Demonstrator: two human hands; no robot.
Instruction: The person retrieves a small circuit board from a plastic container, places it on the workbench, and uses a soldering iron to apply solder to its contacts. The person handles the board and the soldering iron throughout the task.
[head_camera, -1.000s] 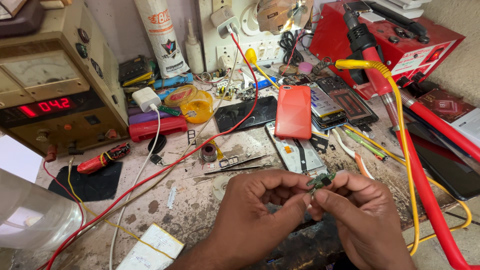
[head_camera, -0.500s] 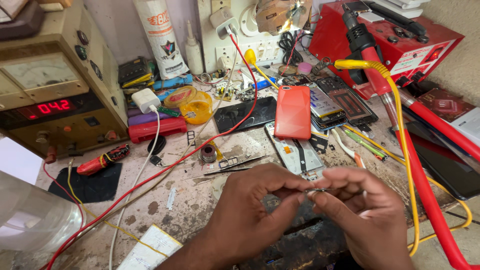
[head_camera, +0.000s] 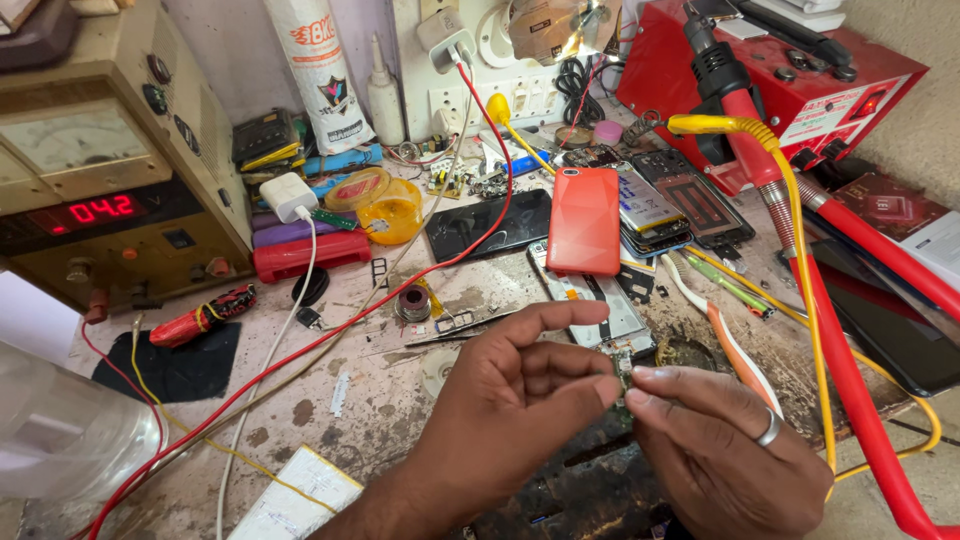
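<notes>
Both of my hands meet low in the middle of the bench and pinch one small green circuit board (head_camera: 623, 366) between their fingertips. My left hand (head_camera: 520, 390) grips it from the left with the index finger arched over the top. My right hand (head_camera: 715, 440), with a silver ring on one finger, holds it from the right. Most of the board is hidden by my fingers. Just behind it lies an opened phone frame (head_camera: 600, 305), and beyond that a red phone (head_camera: 584, 220) lies face down.
A bench power supply (head_camera: 100, 190) with a red digit display stands at the left. A red rework station (head_camera: 770, 80) with a red hose (head_camera: 850, 380) and a yellow cable (head_camera: 800, 230) fills the right. Loose phones, a solder reel (head_camera: 412, 302), red wire (head_camera: 330, 335) and tweezers (head_camera: 450, 335) litter the bench.
My hands have shifted slightly and turned the small board between the fingertips; my left index finger is now raised over it. Nothing else on the bench has moved.
</notes>
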